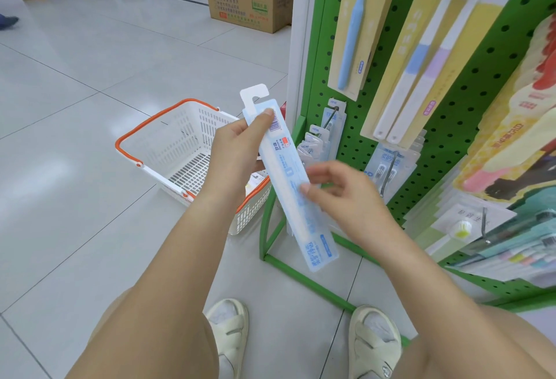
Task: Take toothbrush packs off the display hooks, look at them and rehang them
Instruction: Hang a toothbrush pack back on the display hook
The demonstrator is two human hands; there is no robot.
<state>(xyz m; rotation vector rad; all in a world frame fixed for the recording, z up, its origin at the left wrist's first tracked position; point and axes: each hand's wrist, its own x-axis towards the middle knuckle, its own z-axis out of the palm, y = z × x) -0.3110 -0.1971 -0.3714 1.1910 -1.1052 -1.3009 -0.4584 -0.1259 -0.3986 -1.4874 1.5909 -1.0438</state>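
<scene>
**Pack off the hook, under inspection**

In front of the green pegboard stand (445,126), above the tiled floor (75,168): one pale blue toothbrush pack (288,180), held tilted, hang tab uppermost and pointing away, printed back turned up toward the camera. Well clear of the display hooks (331,118), with a white basket (180,150) on the floor just behind.

Risks from here, as a judgement only: a slip at the lower end, since the right-hand contact looks light and blurred; a bent or torn hang tab if pushed onto the hook at an angle; a snag on the neighbouring packs (313,144) crowded on the same low hook, enough to knock them loose; a rehang on the wrong peg, given several similar rows close together.

Left hand (240,147): forearm raised, thumb pressed on the barcode near the top, fingers wrapped behind, a firm grasp on the pack. Right hand (340,189): fingers curled at the pack's middle edge, thumb tip against its face, seemingly a light pinch, though motion blur leaves that uncertain.
</scene>
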